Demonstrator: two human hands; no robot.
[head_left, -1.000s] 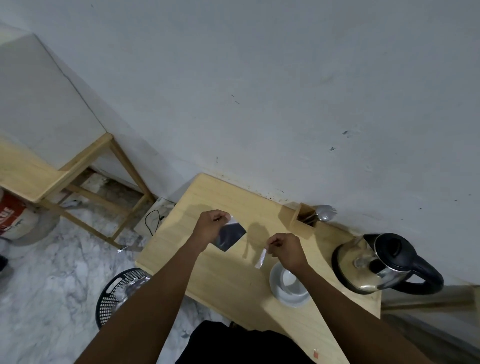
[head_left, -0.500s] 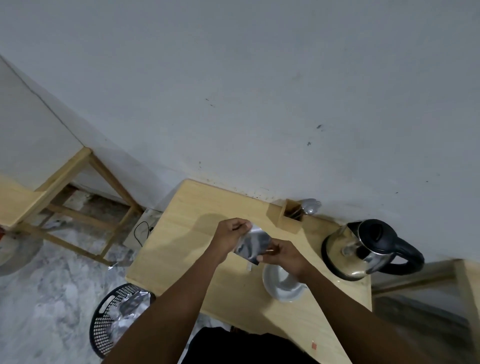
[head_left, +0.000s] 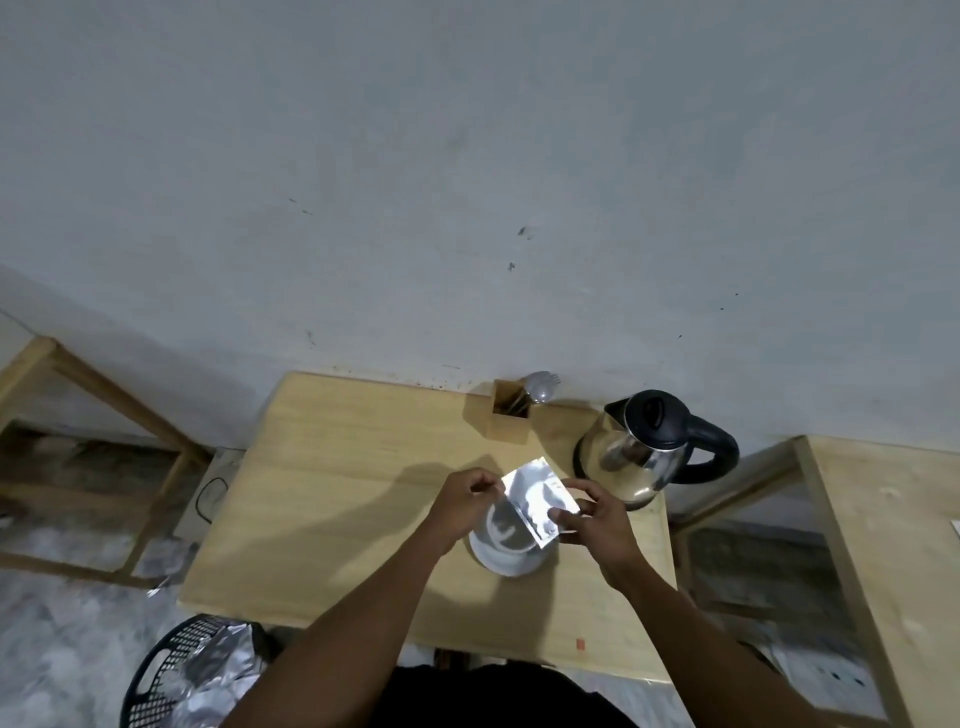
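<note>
I hold a silver packet (head_left: 537, 499) just above the white cup (head_left: 506, 532), which stands on a saucer (head_left: 501, 566) on the desk (head_left: 337, 493). The fingers of my left hand (head_left: 467, 499) pinch the packet's left corner. The thumb and fingers of my right hand (head_left: 597, 525) grip its right edge.

The packet covers part of the cup, and I cannot tell what is in the cup. The kettle (head_left: 644, 452) has its lid down, so its inside is hidden. A wooden holder (head_left: 511, 413) by the wall holds a spoon (head_left: 540, 387); the rest in it is too dark to make out. On the floor, a black basket (head_left: 156, 670), cut off by the picture's edge and my arm, holds crumpled foil (head_left: 218, 667).
</note>
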